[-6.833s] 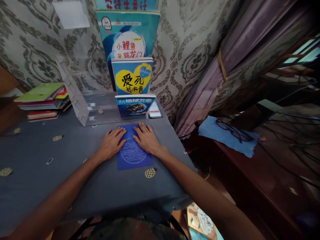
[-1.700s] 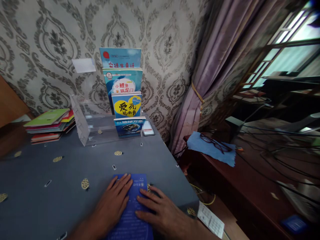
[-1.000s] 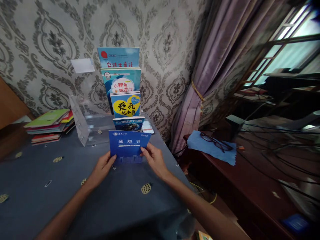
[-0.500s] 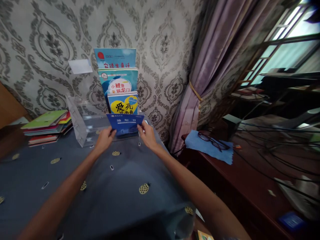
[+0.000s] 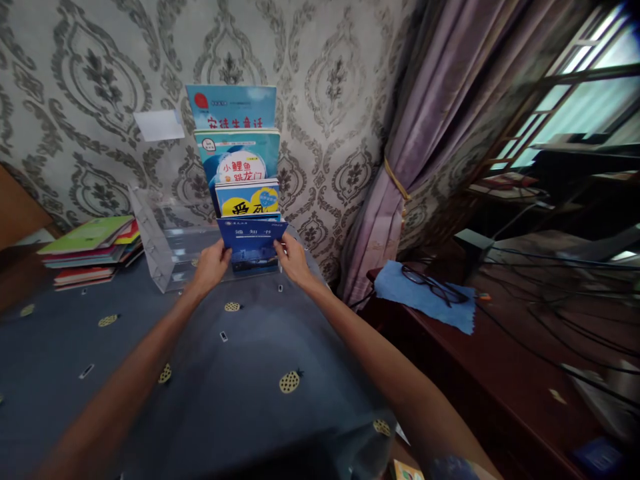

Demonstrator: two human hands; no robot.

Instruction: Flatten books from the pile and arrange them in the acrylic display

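As left hand (image 5: 212,268) and right hand (image 5: 294,260) pinch the blue booklet (image 5: 253,245), work shifts from near table (image 5: 240,380) to far rack (image 5: 154,250).

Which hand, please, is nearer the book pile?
The left hand. It holds the booklet by its left edge, right of the pile; the right hand, at the right edge, is farther.

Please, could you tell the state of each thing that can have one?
Blue booklet: closed, held in both hands
Left hand: gripping its left edge
Right hand: gripping its right edge
Transparent rack: standing
Purple curtain: tied back
Eyeglasses: lying on blue cloth
Book pile: lying flat
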